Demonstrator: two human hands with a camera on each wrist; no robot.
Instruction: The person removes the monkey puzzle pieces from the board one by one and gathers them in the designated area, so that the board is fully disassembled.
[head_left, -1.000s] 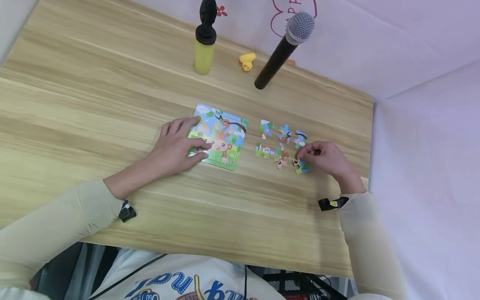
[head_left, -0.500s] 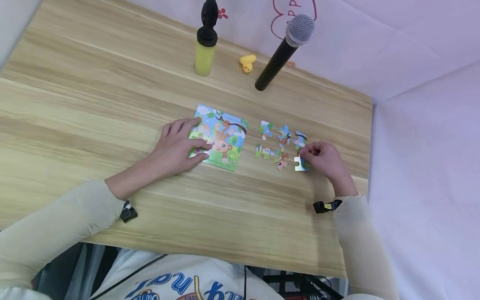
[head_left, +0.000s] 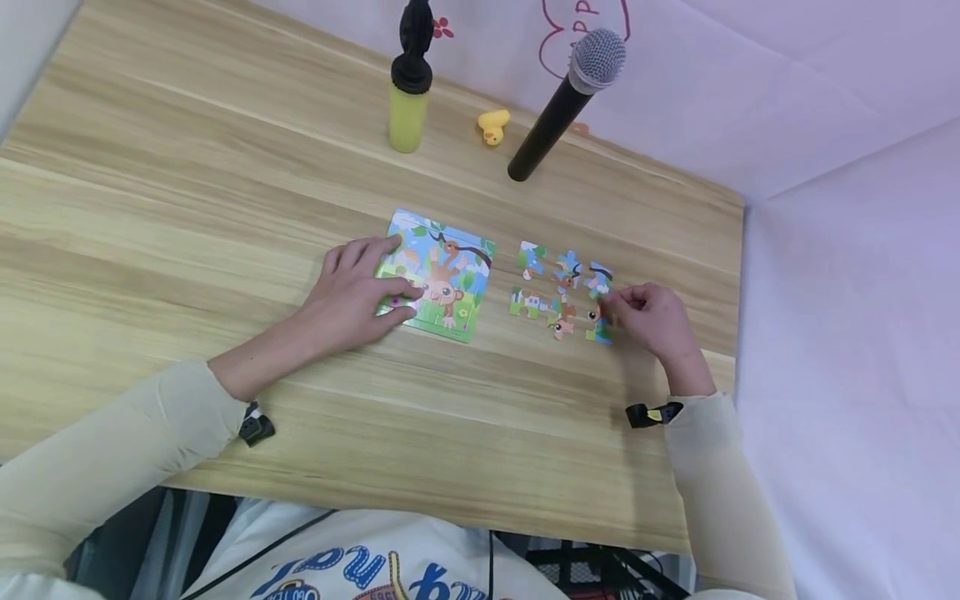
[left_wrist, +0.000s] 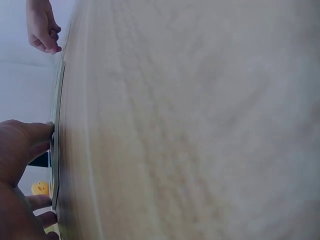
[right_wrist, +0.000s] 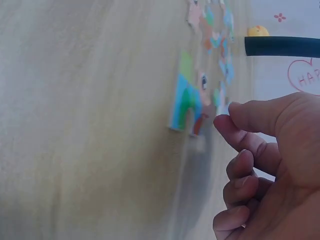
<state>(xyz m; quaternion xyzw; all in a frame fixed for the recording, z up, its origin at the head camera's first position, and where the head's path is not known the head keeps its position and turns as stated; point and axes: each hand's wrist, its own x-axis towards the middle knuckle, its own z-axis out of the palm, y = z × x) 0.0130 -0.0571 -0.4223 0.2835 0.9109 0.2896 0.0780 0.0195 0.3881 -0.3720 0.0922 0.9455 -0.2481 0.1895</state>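
Observation:
A square jigsaw puzzle board (head_left: 468, 283) with a monkey picture lies flat on the wooden table. My left hand (head_left: 341, 292) rests on its left side, fingers spread and thumb near the lower edge. At the right my right hand (head_left: 654, 323) hovers by a puzzle piece (head_left: 597, 327), the lower right one of a loose group. In the right wrist view, the thumb and index fingertips meet beside that piece (right_wrist: 182, 102) with nothing visible between them; the other fingers curl loosely. More puzzle pieces (head_left: 532, 258) lie between the board and this hand.
Behind the board stand a yellow-green bottle (head_left: 407, 117) with a black top, a small yellow toy duck (head_left: 492, 127) and a black microphone (head_left: 551, 129). A white sheet (head_left: 847, 333) walls off the right side, and the table's front edge runs close to the person's body.
My right hand has shifted slightly left and let go of the lower right piece, which glinted half a second ago and now shows its picture. My left hand has stayed on the board.

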